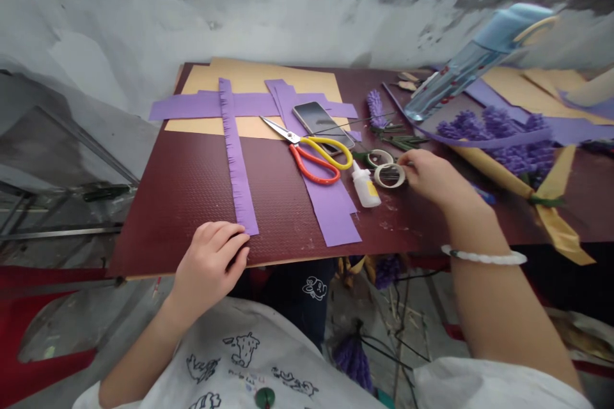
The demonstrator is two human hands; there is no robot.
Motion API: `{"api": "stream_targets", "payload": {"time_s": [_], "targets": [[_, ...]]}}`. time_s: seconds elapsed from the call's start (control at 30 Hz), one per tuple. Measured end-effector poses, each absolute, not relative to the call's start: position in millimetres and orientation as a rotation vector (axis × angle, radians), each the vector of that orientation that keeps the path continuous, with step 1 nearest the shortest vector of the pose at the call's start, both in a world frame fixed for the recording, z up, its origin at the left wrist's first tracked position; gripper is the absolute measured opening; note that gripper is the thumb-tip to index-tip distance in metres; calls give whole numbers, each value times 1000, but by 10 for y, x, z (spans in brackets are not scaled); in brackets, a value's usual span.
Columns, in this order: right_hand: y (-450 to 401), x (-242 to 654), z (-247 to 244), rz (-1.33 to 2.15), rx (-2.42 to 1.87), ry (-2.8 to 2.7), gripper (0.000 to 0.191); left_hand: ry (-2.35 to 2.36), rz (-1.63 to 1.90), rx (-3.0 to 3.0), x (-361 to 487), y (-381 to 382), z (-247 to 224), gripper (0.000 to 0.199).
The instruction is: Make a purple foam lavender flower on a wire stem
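Note:
A fringed purple paper strip (pixel 235 160) lies lengthwise on the dark red table. My left hand (pixel 213 259) rests at the table's front edge, fingers loosely bent and apart from the thumb, the fingertips at the strip's near end. Over to the right, my right hand (pixel 426 176) has its fingers closed beside two tape rolls (pixel 389 175); what they pinch is hidden. A small white glue bottle (pixel 366 188) stands left of the rolls. Scissors with red and yellow handles (pixel 314 154) lie partly across plain purple strips (pixel 330 211) and a phone (pixel 322 126).
Tan paper sheets (pixel 192 80) lie at the back left. A tilted blue water bottle (pixel 472 67) is at the back right, near purple flower bunches (pixel 508 134) and tan wrapping (pixel 503 172). Red chairs (pixel 29 358) stand by the table; purple flowers (pixel 352 358) are below it.

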State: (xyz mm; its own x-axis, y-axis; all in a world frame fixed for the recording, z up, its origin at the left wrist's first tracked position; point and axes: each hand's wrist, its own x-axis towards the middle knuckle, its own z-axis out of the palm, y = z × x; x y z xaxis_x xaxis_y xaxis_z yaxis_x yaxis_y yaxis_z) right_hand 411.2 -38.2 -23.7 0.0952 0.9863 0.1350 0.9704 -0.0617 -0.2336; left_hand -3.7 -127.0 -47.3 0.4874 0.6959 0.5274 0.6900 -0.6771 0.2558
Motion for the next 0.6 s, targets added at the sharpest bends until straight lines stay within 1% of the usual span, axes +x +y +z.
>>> {"api": "stream_targets", "payload": {"time_s": [0.2,0.3,0.6], "targets": [[-270,4007,-260,79,-2032,-1931,18,1247,969,2710,-40,-1272,-474,16],[-165,3985,-250,97,-2000,-1934,14,1254,971,2708,-36,-1270,-470,16],[14,3872,-147,268,-1920,-1940,15,1250,968,2700,-27,-1273,-467,16]]}}
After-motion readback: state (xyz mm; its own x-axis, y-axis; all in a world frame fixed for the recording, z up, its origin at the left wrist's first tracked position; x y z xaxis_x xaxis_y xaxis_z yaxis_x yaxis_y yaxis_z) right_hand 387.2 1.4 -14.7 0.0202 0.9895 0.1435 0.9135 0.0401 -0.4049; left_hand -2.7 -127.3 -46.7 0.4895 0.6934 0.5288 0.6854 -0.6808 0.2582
